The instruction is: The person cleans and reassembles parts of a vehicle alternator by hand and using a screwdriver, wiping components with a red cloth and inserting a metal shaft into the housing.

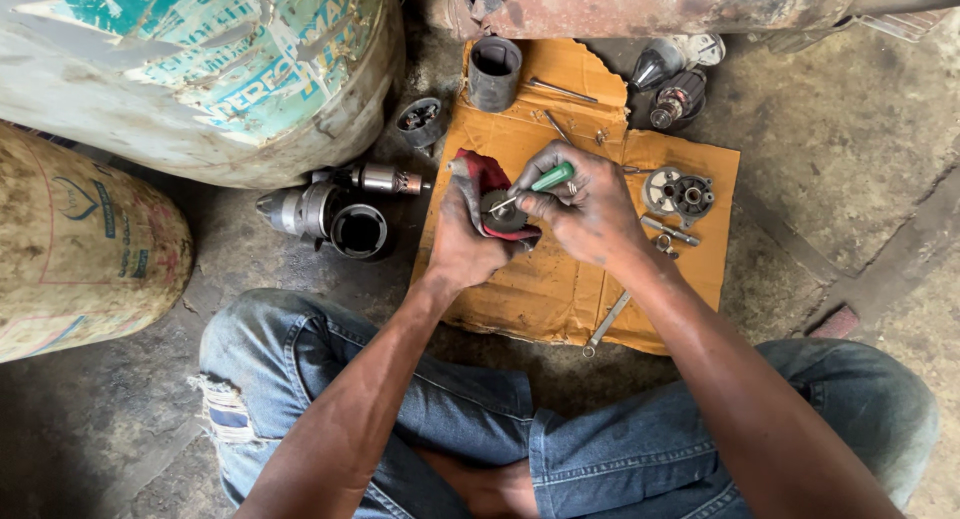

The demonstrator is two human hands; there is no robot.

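My left hand (pixel 462 237) grips a small round dark metal part (pixel 502 215) wrapped in a red rag (pixel 487 171), held above a sheet of brown cardboard (pixel 560 289). My right hand (pixel 590 207) is closed on a green-handled screwdriver (pixel 551 177), and its metal tip rests on the round part. Both hands are greasy and meet over the middle of the cardboard. My knees in blue jeans sit below.
On the cardboard lie a dark cylinder housing (pixel 494 73), a round end plate (pixel 678 192), bolts and a spanner (pixel 606 323). A motor body (pixel 320 211) and armature (pixel 385 180) lie on the concrete at left. Large drums (pixel 200 69) stand left, more motor parts (pixel 678 97) at the top right.
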